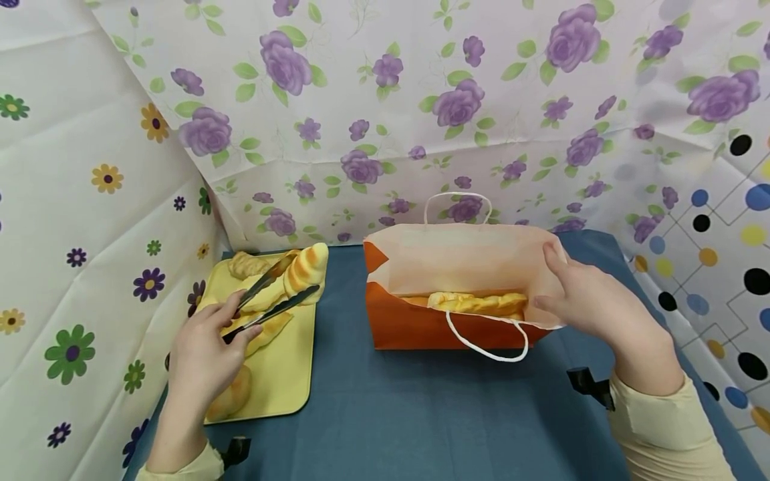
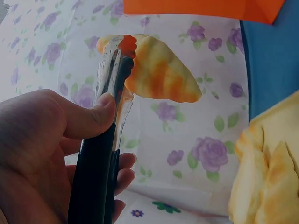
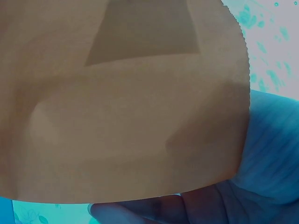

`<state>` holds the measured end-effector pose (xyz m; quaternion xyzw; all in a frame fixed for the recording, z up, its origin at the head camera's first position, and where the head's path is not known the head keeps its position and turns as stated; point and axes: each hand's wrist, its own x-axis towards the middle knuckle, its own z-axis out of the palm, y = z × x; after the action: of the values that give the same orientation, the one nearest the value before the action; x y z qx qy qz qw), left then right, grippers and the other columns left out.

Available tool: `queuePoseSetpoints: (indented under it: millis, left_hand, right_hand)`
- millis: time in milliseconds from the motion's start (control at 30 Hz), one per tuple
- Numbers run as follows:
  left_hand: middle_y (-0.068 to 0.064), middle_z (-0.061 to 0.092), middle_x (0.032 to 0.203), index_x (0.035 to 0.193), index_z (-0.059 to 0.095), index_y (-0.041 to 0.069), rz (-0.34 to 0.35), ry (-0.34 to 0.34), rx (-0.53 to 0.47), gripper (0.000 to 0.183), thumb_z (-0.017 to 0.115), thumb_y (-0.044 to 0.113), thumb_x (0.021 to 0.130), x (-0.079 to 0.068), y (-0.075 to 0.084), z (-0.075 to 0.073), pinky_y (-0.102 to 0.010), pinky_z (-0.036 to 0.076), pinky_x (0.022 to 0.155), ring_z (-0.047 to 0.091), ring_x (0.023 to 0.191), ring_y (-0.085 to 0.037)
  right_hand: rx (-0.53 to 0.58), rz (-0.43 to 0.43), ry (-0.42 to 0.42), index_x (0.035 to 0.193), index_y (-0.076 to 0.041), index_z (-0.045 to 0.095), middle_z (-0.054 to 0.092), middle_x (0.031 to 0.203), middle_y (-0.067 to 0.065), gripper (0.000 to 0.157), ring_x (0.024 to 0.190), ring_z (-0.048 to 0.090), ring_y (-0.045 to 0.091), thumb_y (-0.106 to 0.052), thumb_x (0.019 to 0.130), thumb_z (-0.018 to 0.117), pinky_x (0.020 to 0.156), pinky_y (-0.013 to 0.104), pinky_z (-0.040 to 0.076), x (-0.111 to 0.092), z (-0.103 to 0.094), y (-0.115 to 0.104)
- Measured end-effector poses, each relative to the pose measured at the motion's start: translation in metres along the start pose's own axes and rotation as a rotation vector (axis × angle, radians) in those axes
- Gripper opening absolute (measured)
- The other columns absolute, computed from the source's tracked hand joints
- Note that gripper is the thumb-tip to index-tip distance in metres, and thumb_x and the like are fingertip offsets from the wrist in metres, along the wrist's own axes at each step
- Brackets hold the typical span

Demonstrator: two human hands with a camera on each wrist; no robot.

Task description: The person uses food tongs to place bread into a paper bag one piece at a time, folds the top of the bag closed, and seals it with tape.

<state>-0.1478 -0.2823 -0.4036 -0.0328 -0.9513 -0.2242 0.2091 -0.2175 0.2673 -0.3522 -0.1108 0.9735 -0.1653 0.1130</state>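
My left hand (image 1: 207,347) grips black-handled tongs (image 2: 96,163), thumb on one arm and fingers round the other. Between the tong tips is a striped, horn-shaped bread roll (image 1: 305,269), held up over the yellow tray (image 1: 289,387). On the right, my right hand (image 1: 592,297) holds the side edge of an orange paper bag (image 1: 433,327), its mouth spread wide toward me. Inside the bag lies a long golden bread (image 1: 478,302). Bag paper (image 3: 131,107) fills most of the right wrist view, with fingers showing below its edge.
More breads lie on the tray: a twisted one (image 1: 246,266) at the back, flatter pieces in the middle, a round bun (image 1: 233,394) in front. White cord handles (image 1: 490,354) hang from the bag. Flowered cloth (image 1: 361,133) stands behind the blue table (image 1: 385,414).
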Motion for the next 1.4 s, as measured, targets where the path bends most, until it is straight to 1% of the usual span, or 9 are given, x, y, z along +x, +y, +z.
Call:
queuePoseSetpoints:
  millis: [267,500,733,933,1100,1233,1300,1367,1400]
  left_hand:
    - [-0.024,0.072,0.118,0.148,0.065,0.005,0.054,0.041,-0.051,0.068,0.091,0.013,0.087,0.012,0.018,-0.004,-0.064,0.050,0.082,0.067,0.102,-0.044]
    - [-0.022,0.072,0.117,0.150,0.063,0.006,0.094,0.047,-0.064,0.069,0.090,0.011,0.087,0.021,0.033,-0.009,-0.063,0.050,0.082,0.066,0.102,-0.044]
    - [-0.021,0.073,0.118,0.147,0.065,0.004,0.123,0.065,-0.088,0.067,0.091,0.010,0.086,0.028,0.042,-0.010,-0.063,0.049,0.085,0.066,0.104,-0.043]
    - [-0.019,0.073,0.122,0.148,0.066,0.008,0.142,0.089,-0.115,0.066,0.090,0.008,0.086,0.034,0.051,-0.011,-0.062,0.048,0.089,0.066,0.107,-0.041]
    - [-0.018,0.073,0.124,0.147,0.067,0.007,0.167,0.097,-0.147,0.066,0.090,0.007,0.085,0.039,0.059,-0.013,-0.061,0.047,0.092,0.067,0.108,-0.040]
    - [-0.017,0.073,0.122,0.146,0.067,0.005,0.195,0.104,-0.162,0.065,0.090,0.006,0.085,0.042,0.064,-0.012,-0.059,0.048,0.089,0.067,0.106,-0.039]
    - [-0.018,0.073,0.120,0.146,0.067,0.005,0.211,0.109,-0.163,0.065,0.090,0.006,0.085,0.044,0.067,-0.012,-0.059,0.049,0.087,0.067,0.105,-0.039]
    - [-0.018,0.073,0.119,0.146,0.067,0.005,0.226,0.114,-0.163,0.065,0.090,0.006,0.085,0.045,0.069,-0.011,-0.058,0.050,0.086,0.067,0.105,-0.039]
    - [-0.018,0.073,0.119,0.146,0.067,0.005,0.232,0.116,-0.161,0.066,0.090,0.006,0.085,0.046,0.071,-0.010,-0.058,0.051,0.085,0.067,0.105,-0.039]
  right_hand:
    - [-0.001,0.003,-0.007,0.171,-0.006,0.000,0.027,0.165,0.038,0.104,0.129,0.055,0.059,-0.045,0.105,0.069,0.096,0.069,0.049,0.002,0.000,0.001]
    - [0.001,-0.002,-0.002,0.171,-0.006,0.000,0.038,0.158,0.040,0.104,0.124,0.059,0.057,-0.045,0.105,0.070,0.093,0.067,0.051,0.002,-0.001,0.001]
    - [0.002,0.006,-0.008,0.171,-0.006,0.001,0.028,0.165,0.038,0.105,0.131,0.053,0.059,-0.046,0.104,0.070,0.099,0.071,0.047,0.003,0.000,0.000]
    - [-0.006,0.000,-0.006,0.171,-0.005,0.001,0.031,0.163,0.039,0.103,0.128,0.056,0.059,-0.044,0.104,0.070,0.096,0.069,0.049,0.003,-0.001,-0.001]
    - [-0.010,0.002,-0.010,0.171,-0.005,0.001,0.025,0.166,0.038,0.103,0.128,0.055,0.059,-0.044,0.105,0.070,0.096,0.070,0.049,0.003,-0.001,0.000]
    - [-0.009,0.003,-0.007,0.171,-0.004,0.002,0.039,0.160,0.038,0.104,0.122,0.062,0.055,-0.044,0.104,0.071,0.092,0.066,0.052,0.002,0.000,0.000]
    - [-0.007,0.003,-0.005,0.171,-0.004,0.002,0.054,0.146,0.035,0.104,0.116,0.066,0.051,-0.044,0.104,0.071,0.089,0.063,0.054,0.002,0.001,0.000]
    - [-0.007,0.000,0.001,0.171,-0.003,0.003,0.060,0.136,0.034,0.103,0.112,0.068,0.049,-0.043,0.104,0.071,0.086,0.061,0.054,0.002,0.001,0.000]
    - [-0.006,0.001,0.004,0.171,-0.003,0.004,0.057,0.141,0.035,0.103,0.114,0.067,0.050,-0.042,0.104,0.071,0.088,0.062,0.054,0.002,0.001,-0.001]
